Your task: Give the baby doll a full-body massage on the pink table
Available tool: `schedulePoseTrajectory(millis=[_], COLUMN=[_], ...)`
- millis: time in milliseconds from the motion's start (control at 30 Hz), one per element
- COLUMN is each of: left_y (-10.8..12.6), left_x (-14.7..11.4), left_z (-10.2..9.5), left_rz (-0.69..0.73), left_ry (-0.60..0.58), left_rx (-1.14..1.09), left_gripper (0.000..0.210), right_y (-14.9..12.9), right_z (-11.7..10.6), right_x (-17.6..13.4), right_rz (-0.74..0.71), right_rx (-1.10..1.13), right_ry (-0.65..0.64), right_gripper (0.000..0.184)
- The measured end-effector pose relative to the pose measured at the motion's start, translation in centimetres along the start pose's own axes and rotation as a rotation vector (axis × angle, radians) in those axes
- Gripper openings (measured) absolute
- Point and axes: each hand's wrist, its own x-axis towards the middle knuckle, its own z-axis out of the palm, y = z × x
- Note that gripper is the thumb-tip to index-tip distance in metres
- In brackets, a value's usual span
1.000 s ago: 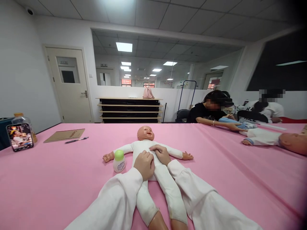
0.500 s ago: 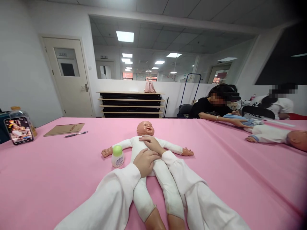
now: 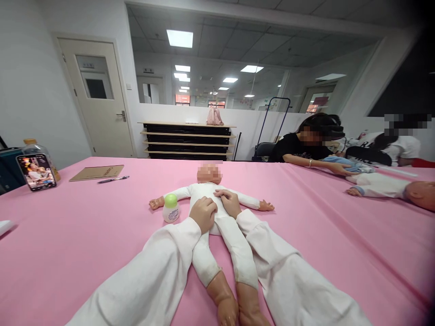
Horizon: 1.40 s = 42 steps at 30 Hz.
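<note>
Doll (image 3: 220,215), one, white cloth body: on its back at the centre of the frame, head toward the counter's far edge, arms spread wide, feet running to the bottom of the frame.

Left hand (image 3: 204,213): on the doll's belly, fingers curled; whether they pinch the fabric cannot be told.

Right hand (image 3: 230,203): on the chest, fingers bent, index reaching inward; grip likewise cannot be told.

Small bottle (image 3: 171,210), green cap: upright, left of centre, just beside the doll's outstretched arm and near the left sleeve, the tightest spot around the hands.

Counter (image 3: 108,235), pink-covered: far edge crossing mid-frame just beyond the doll's head; broad pink stretches at lower left and lower right, outside both sleeves.

Notebook (image 3: 97,172) and pen (image 3: 113,179): upper left of the counter, well apart from the hands.

Phone (image 3: 36,172): propped at the left, before a drink bottle (image 3: 41,148).

White object (image 3: 4,227): cut by the left frame edge.

Second doll (image 3: 380,186): right side, near a co-worker (image 3: 292,149) in black, well apart from the first.
</note>
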Motion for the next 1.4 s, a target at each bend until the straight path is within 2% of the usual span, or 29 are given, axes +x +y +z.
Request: schedulePoseTrajectory(millis=[67,167,267,367,467,533,633,733,800,933,1067,1133,1233,1300,1400], left_y=[0.1,0.2,0.1,0.0,0.0,0.1,0.4,0.6,0.7,0.3,-0.4,-0.7,-0.8,-0.7,-0.6], left_x=[0.1,0.3,0.4,0.5,0.7,0.7,0.6,0.5,0.4,0.4,0.1,0.0,0.0,0.0,0.1], left_z=[0.2,0.6,1.0,1.0,0.8,0.6,0.2,-0.2,-0.2,0.1,0.3,0.3,0.6,0.9,1.4], left_rz=[0.126,0.253,0.303,0.293,0.224,0.173,0.07,-0.064,-0.127,-0.199,-0.247,-0.216,-0.069,0.064,0.216], left_ry=[-0.067,-0.15,-0.202,-0.229,-0.224,-0.232,-0.236,-0.192,-0.154,-0.064,0.032,0.06,0.066,0.052,0.031], left_rx=[-0.066,-0.158,-0.222,-0.227,-0.202,-0.188,-0.172,-0.146,-0.126,-0.094,-0.064,-0.029,0.018,0.007,-0.026], left_gripper=[0.024,0.027,0.029,0.03,0.031,0.034,0.039,0.04,0.037,0.031,0.028,0.024,0.021,0.023,0.026], right_y=[-0.8,-2.3,-3.5,-3.5,-2.8,-2.2,-1.3,-0.4,0.4,1.6,0.9,-0.3,-2.4,-3.4,-4.3], right_z=[-0.4,-0.2,1.0,2.7,4.0,4.2,3.7,2.7,2.0,0.9,-0.6,-1.4,-2.2,-2.3,-1.6], right_x=[-0.1,1.0,3.0,4.7,5.6,5.8,5.7,5.2,4.8,3.6,1.2,-0.3,-1.9,-2.0,-1.0], right_rz=[-0.015,-0.03,-0.071,-0.164,-0.219,-0.24,-0.258,-0.21,-0.196,-0.197,-0.12,-0.082,-0.024,0.014,0.08], right_rx=[0.077,0.134,0.052,-0.086,-0.145,-0.173,-0.205,-0.176,-0.161,-0.188,-0.209,-0.164,-0.011,0.104,0.227], right_ry=[-0.131,-0.426,-0.729,-0.877,-0.872,-0.815,-0.686,-0.537,-0.482,-0.475,-0.487,-0.473,-0.421,-0.41,-0.452], right_gripper=[0.026,0.025,0.028,0.032,0.033,0.033,0.029,0.027,0.028,0.036,0.041,0.039,0.025,0.013,0.014])
